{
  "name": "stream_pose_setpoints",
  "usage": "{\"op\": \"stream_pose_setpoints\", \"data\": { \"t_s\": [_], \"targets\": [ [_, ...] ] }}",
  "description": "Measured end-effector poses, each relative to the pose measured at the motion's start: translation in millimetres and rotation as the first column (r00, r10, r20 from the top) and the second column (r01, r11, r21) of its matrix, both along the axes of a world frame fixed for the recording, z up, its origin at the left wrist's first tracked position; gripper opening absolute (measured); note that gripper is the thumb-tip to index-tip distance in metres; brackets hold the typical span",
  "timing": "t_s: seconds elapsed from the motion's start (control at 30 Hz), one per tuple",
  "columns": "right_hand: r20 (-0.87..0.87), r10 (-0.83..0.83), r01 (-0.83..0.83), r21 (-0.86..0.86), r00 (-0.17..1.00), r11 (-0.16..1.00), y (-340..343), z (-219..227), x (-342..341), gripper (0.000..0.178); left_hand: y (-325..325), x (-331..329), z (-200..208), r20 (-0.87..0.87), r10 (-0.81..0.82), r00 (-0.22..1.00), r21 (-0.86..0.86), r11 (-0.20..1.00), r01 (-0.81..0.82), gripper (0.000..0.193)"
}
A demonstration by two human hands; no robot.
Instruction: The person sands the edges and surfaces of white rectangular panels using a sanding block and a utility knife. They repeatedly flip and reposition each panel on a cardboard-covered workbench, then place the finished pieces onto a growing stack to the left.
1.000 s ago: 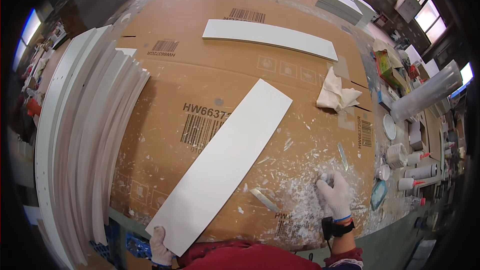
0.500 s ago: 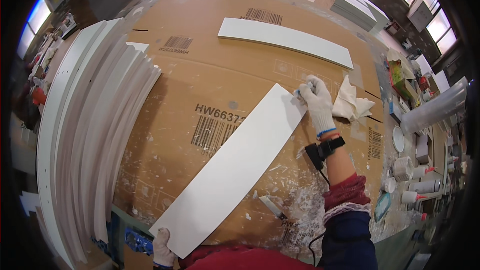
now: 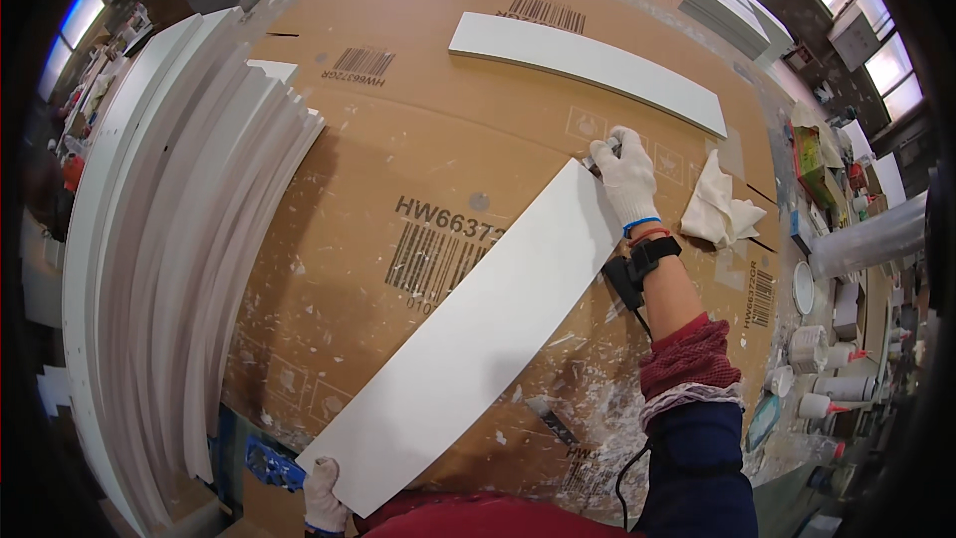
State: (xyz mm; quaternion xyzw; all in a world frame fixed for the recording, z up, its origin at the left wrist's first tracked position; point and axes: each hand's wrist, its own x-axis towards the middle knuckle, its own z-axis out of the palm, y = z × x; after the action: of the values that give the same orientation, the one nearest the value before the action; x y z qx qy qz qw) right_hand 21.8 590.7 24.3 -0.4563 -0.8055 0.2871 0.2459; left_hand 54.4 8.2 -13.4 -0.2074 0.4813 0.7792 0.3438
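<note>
A long white board (image 3: 468,339) lies slantwise across the cardboard, from near my body up to the far right. Gloved in white, my left hand (image 3: 324,498) grips its near end, thumb on top. My right hand (image 3: 627,177), also gloved, is closed at the board's far end. Its fingers pinch a small dark object (image 3: 592,167) at the corner, too small to name. A crumpled cream cloth (image 3: 719,204) lies to the right of that hand. Farther back rests a second white board (image 3: 588,70), untouched.
Printed cardboard (image 3: 388,159) covers the table. Many white boards (image 3: 189,239) stand in a row on the left. A flat metal blade (image 3: 551,421) lies near paint flecks. Glue bottles (image 3: 817,405), tubs (image 3: 805,349) and a clear plastic roll (image 3: 866,239) line the right edge.
My right hand has moved slightly along the board's far end, from its right corner toward its upper left corner. My left hand keeps its grip. The view has shifted a little.
</note>
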Motion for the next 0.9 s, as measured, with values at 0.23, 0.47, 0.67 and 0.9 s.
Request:
{"op": "stream_pose_setpoints", "data": {
  "t_s": [0.23, 0.47, 0.67, 0.9],
  "targets": [
    [0.065, 0.040, -0.045, 0.075, 0.997, 0.996, 6.3, -6.8, -1.4, 0.042, -0.1, 1.7, 0.8, -0.027, -0.011, 1.000, -0.041, 0.999, 0.010, 0.047],
    [0.095, 0.092, -0.098, 0.067, 0.991, 0.993, 10.6, -6.3, 0.4, 0.041, 9.6, -1.2, 10.5, 0.015, 0.013, 1.000, -0.006, 1.000, -0.013, 0.038],
    [0.135, 0.213, -0.216, 0.013, 0.968, 0.976, 12.5, 5.2, -6.6, 0.042, 3.8, 0.0, 4.1, -0.045, -0.031, 0.999, -0.037, 0.999, 0.029, 0.048],
    [0.122, 0.212, -0.202, -0.090, 0.970, 0.975, 19.2, 10.8, -2.2, 0.042, -4.9, 2.2, -2.0, -0.040, -0.033, 0.999, -0.018, 0.999, 0.032, 0.046]
  ]
}}
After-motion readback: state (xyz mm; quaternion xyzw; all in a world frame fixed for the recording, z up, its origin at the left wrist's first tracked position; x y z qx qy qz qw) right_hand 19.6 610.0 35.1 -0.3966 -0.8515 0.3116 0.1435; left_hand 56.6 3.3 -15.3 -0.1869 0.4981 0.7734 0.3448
